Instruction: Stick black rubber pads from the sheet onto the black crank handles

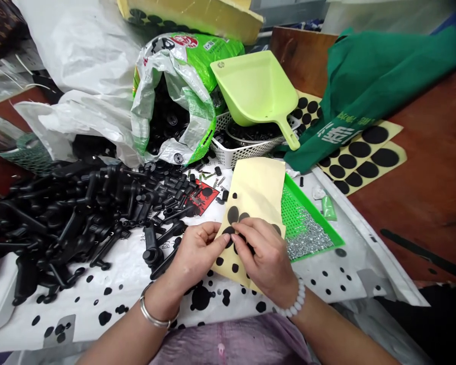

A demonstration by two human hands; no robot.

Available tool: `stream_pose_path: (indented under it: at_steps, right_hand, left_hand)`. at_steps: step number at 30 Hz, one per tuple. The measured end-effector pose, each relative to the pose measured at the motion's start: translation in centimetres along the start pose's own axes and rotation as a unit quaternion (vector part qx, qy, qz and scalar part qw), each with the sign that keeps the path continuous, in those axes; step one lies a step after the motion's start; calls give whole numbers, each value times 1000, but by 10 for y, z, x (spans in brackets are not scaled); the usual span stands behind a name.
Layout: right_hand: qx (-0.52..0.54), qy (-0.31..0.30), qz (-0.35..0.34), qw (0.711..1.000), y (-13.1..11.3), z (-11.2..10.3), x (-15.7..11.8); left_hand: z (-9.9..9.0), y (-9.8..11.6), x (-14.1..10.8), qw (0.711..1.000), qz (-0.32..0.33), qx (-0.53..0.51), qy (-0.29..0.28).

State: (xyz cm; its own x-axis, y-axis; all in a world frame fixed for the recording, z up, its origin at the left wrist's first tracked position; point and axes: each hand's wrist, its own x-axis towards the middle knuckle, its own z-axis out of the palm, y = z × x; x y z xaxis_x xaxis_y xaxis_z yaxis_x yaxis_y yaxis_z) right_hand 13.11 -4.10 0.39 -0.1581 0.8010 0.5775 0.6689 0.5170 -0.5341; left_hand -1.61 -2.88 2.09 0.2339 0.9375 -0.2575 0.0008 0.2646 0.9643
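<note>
The sheet (258,182) is held by the left hand (195,253) (right hand (268,256): can't tell); dots (233,214) could be torn by tugging.

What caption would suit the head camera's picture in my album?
Left hand and right hand on a yellowish sheet of black dots, near heaped black parts and a green tray.

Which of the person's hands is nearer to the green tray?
Right. The right hand is over the yellow sheet, just left of the green tray. The left hand is at the sheet's left edge, farther from the tray.
</note>
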Motion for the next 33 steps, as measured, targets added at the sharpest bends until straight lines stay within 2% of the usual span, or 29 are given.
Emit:
stream_pose_path:
  at_steps: [4, 8, 12, 14, 17, 19, 21, 23, 26, 30, 33]
  right_hand:
    - [-28, -11, -14, 999, -3, -3, 0]
    - [-85, -11, -45, 995, -7, -4, 0]
    - [-110, -12, -103, 988, -15, 0, -11]
    - [-84, -38, -129, 987, -22, -2, -19]
    - [21, -99, -133, 986, -31, -13, -27]
    - [95, -118, -98, 984, -31, -24, -27]
    - [136, -98, -51, 985, -25, -33, -27]
    - [165, -55, -17, 985, -17, -37, -27]
    - [195, -4, 9, 981, -4, -34, -32]
    - [195, 20, 31, 980, 6, -29, -39]
    - [189, -3, 45, 981, 5, -25, -39]
  left_hand:
    - [-1, 0, -1, 998, 6, 64, 29]
    - [0, 0, 1, 997, -12, 55, 44]
    - [-1, -2, 4, 996, -14, 43, 71]
    - [-2, -3, 6, 996, -9, 46, 77]
    - [-1, -5, 8, 994, 6, 69, 85]
    - [0, -5, 7, 990, 25, 97, 94]
    - [-2, -5, 5, 984, 51, 132, 112]
    - [-11, -2, 1, 958, 93, 228, 149]
    - [-42, 8, -6, 876, 126, 402, 234]
    - [-100, 23, -7, 796, 83, 497, 336]
    - [-129, 27, 8, 762, 34, 548, 344]
